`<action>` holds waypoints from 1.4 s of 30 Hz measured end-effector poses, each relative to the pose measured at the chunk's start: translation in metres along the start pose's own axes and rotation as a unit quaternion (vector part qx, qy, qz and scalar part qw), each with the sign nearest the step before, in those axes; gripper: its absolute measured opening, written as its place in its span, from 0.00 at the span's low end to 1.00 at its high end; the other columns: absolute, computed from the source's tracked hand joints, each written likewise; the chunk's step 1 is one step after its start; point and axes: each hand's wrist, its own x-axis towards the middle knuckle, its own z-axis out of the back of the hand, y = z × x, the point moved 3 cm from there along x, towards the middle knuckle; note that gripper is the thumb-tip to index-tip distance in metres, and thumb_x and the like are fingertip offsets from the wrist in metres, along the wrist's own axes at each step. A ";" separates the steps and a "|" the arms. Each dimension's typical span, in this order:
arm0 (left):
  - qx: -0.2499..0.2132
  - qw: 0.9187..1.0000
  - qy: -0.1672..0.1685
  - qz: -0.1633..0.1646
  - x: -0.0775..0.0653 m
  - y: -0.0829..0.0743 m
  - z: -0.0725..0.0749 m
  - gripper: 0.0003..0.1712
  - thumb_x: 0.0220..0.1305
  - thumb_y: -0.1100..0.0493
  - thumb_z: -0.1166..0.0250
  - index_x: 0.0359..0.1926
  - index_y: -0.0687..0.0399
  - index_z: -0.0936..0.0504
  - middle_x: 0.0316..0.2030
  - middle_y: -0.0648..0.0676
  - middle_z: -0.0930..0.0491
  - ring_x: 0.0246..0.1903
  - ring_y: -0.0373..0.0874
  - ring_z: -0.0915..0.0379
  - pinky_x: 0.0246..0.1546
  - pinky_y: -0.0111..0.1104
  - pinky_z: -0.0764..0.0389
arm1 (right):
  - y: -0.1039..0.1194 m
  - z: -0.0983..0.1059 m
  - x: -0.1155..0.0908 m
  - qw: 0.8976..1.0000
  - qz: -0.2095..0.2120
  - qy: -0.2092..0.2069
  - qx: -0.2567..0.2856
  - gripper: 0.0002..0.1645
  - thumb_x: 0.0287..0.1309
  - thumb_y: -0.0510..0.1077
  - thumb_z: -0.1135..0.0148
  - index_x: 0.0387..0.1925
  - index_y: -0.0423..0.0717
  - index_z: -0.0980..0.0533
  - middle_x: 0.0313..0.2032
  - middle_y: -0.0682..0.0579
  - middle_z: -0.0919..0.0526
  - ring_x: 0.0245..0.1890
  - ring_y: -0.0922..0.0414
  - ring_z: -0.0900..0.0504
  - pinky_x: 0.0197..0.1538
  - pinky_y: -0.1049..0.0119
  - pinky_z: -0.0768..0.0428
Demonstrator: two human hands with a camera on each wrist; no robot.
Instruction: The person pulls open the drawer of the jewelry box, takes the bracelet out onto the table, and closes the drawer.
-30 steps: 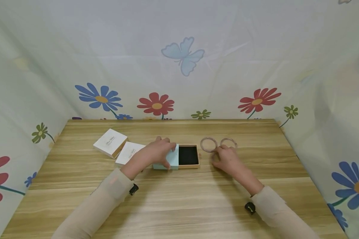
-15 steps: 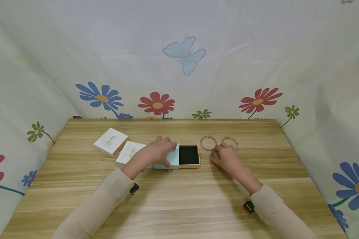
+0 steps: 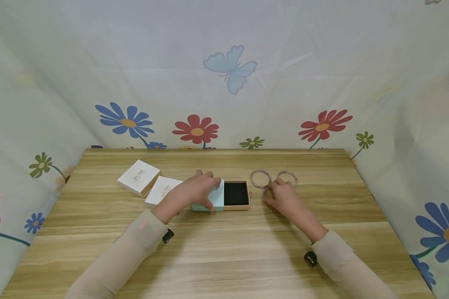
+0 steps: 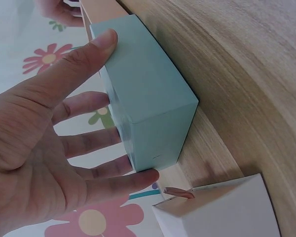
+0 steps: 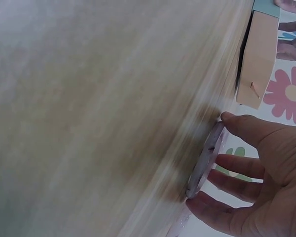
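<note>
My left hand (image 3: 200,187) grips the light-blue sleeve (image 3: 218,199) of a small drawer box, thumb on the near side and fingers over the far side. The tan drawer (image 3: 249,202) is slid partly out to the right and shows a black pad (image 3: 235,194). In the left wrist view, the thumb (image 4: 104,42) lies on the blue box side. To the right of the box, my right hand (image 3: 284,198) holds a translucent pinkish bangle (image 5: 206,155) by its edge, low over the table, with thumb and fingertips on opposite sides. In the head view that hand hides most of it.
Two more bangles, a left one (image 3: 251,178) and a right one (image 3: 297,179), lie just beyond the right hand. Two white lettered boxes, a farther one (image 3: 136,176) and a nearer one (image 3: 161,190), lie left of the blue box. A flowered cloth (image 3: 269,108) hangs behind the wooden table (image 3: 224,257).
My right hand has shifted very slightly to the left with the bangle. The left hand and the blue box keep their place, apart from a small sway of the head view.
</note>
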 end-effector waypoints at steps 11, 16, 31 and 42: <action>0.000 1.000 -0.005 -0.005 -0.001 0.000 0.000 0.41 0.43 0.46 0.15 0.58 0.52 0.22 0.54 0.58 0.24 0.52 0.58 0.32 0.51 0.46 0.22 | 0.002 0.000 -0.004 0.999 0.039 -0.033 -0.016 0.26 0.55 0.50 0.23 0.49 0.36 0.17 0.48 0.40 0.17 0.48 0.41 0.20 0.56 0.47 0.25; -0.002 1.000 -0.003 -0.004 -0.001 -0.001 0.000 0.41 0.44 0.46 0.15 0.58 0.53 0.22 0.54 0.58 0.24 0.52 0.59 0.33 0.51 0.47 0.22 | 0.004 0.002 -0.004 0.996 0.064 -0.063 0.005 0.18 0.56 0.44 0.23 0.45 0.38 0.16 0.45 0.42 0.15 0.46 0.43 0.18 0.53 0.49 0.21; -0.002 1.000 -0.008 -0.002 -0.001 0.000 -0.001 0.41 0.43 0.45 0.15 0.58 0.51 0.21 0.53 0.57 0.24 0.51 0.57 0.33 0.49 0.45 0.21 | 0.020 0.007 -0.001 0.995 0.070 -0.056 0.034 0.11 0.61 0.39 0.33 0.44 0.39 0.15 0.41 0.45 0.14 0.43 0.48 0.15 0.46 0.55 0.16; 0.002 1.000 -0.009 -0.006 0.000 0.001 -0.002 0.41 0.43 0.45 0.15 0.58 0.52 0.21 0.54 0.58 0.24 0.51 0.57 0.33 0.48 0.44 0.21 | 0.032 0.004 0.005 0.993 0.097 -0.047 0.050 0.12 0.65 0.45 0.32 0.43 0.39 0.15 0.37 0.46 0.14 0.39 0.51 0.15 0.44 0.56 0.16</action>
